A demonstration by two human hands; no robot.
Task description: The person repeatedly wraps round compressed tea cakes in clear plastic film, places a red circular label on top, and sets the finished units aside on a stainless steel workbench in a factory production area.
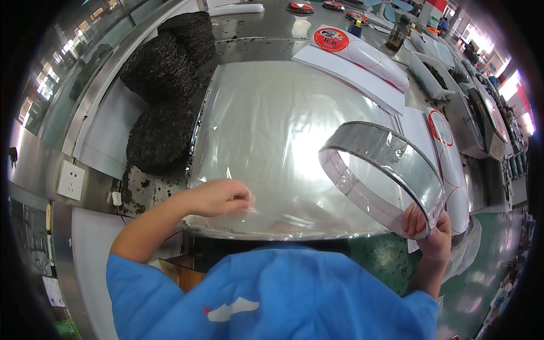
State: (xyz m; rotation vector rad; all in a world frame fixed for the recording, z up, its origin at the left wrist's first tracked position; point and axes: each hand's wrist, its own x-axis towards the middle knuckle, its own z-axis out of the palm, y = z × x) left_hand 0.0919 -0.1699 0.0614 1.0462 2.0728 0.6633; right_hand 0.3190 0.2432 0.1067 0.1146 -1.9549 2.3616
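Note:
My right hand (425,227) grips a wide sheet-metal ring (397,153) by its lower right rim. The ring is tilted up over the right side of a stack of clear plastic film sheets (255,123), and its inner wall shows pale and shiny. Over the lower left of the film is my left hand (223,197), its fingers curled and slightly blurred. Small glints and wrinkles show in the film by those fingertips, but whether they pinch it I cannot tell. Left of the film stand stacks of dark, rough round cakes (159,140) that look like dried seaweed.
Rolls of round labels (361,55) and white paper sheets (348,74) lie along the film's right side. Beyond are a white plastic tub (429,76) and a dark glass jar (398,36). Dark crumbs dot the steel table (255,51). A wall socket (71,179) is at left.

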